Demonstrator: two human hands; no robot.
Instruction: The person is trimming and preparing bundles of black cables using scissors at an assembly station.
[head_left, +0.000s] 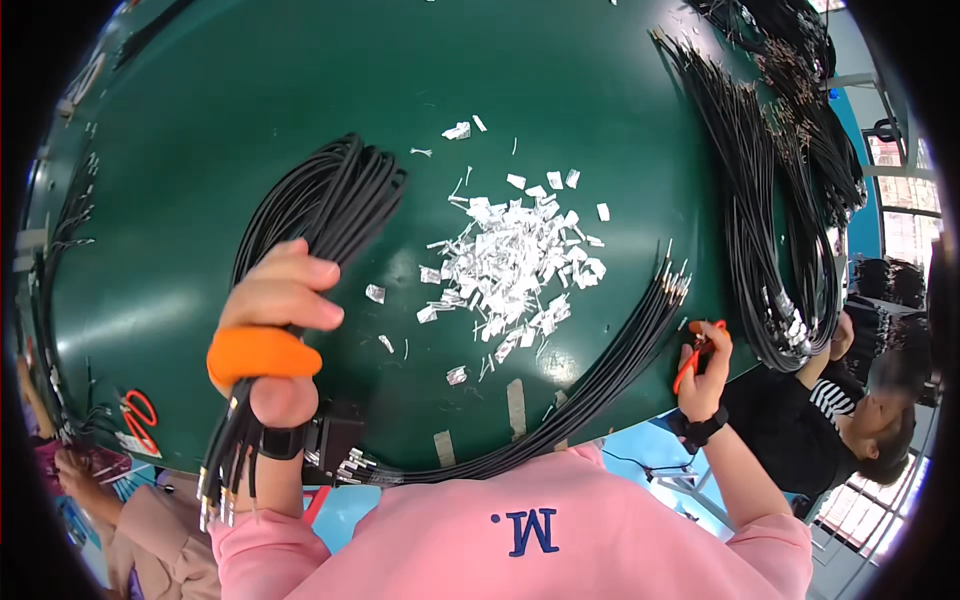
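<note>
My left hand (275, 310) is closed round a looped bundle of black cables (325, 205). An orange band or cover wraps that hand, and the cables' metal-tipped ends (225, 475) hang below it. At the right, close to the table's edge, the fingers of my right hand (706, 372) are closed on orange-handled scissors (686, 370), their blades mostly hidden. Between my hands, another bundle of black cables (590, 400) curves along the near edge, its metal tips pointing up right. White paper scraps (510, 262) lie heaped mid-table.
Long black cable bundles (750, 190) cover the green table's (400, 60) right side. Another pair of orange-handled scissors (140, 415) lies at the left edge, near more cables (62, 250). A person (835, 420) sits at the right; another person's sleeve (150, 520) shows lower left.
</note>
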